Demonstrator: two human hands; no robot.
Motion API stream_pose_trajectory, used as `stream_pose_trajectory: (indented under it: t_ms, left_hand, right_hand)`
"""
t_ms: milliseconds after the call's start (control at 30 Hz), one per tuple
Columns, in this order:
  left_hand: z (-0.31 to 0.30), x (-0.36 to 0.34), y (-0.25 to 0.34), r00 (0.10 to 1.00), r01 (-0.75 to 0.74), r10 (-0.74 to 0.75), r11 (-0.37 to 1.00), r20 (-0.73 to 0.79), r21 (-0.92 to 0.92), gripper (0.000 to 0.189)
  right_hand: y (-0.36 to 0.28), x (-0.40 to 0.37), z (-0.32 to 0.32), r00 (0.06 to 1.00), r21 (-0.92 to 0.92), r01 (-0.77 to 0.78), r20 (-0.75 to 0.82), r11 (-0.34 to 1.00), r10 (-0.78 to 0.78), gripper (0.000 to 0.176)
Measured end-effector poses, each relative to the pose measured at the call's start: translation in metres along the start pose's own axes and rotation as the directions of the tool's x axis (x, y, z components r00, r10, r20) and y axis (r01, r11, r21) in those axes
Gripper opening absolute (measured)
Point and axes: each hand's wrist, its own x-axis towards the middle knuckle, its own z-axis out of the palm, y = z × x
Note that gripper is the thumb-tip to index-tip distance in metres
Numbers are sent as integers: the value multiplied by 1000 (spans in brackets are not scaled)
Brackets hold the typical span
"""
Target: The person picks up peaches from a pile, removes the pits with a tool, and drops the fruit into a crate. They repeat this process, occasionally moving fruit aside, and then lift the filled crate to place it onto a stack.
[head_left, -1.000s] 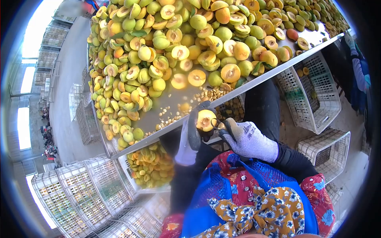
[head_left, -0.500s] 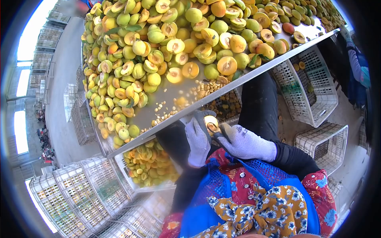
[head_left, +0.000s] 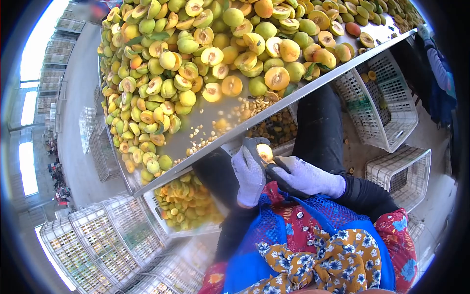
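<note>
Both hands are gloved in lilac with dark palms and meet below the metal table edge. My left hand is closed around a pale yellow fruit half. My right hand is closed against the fruit's lower right side; whatever its fingers pinch is hidden. Beyond the metal rim lies a large heap of green and yellow fruit, many cut in half. Loose pits are gathered near the rim above my hands.
A white crate of fruit halves stands below the table at left. Stacked crates are at lower left. Further crates stand at right. Another person's sleeve shows at far right.
My hands have shifted slightly right and down in the view. The fruit half is turned, and its cut hollow is less visible. The view has moved a little.
</note>
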Motion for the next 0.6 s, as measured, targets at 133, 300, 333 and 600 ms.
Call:
stream_pose_trajectory:
  t_ms: [133, 300, 333, 600]
  left_hand:
    - [-6, 0, 0, 986, -50, 88, 967, 142, -249, 36]
    - [-6, 9, -2, 923, -54, 210, 900, 322, -432, 48]
    - [-4, 8, -1, 926, -82, 222, 908, 307, -411, 49]
    - [-43, 4, -35, 997, -7, 27, 968, -73, 253, 44]
  right_hand:
    - [-20, -4, -21, 771, 694, -636, 590, 338, 238, 42]
    - [33, 0, -9, 641, 592, -765, 737, -253, -216, 43]
    - [35, -1, -9, 641, 584, -766, 723, -269, -256, 43]
    - [3, -11, -25, 855, 847, -513, 518, -140, 1, 45]
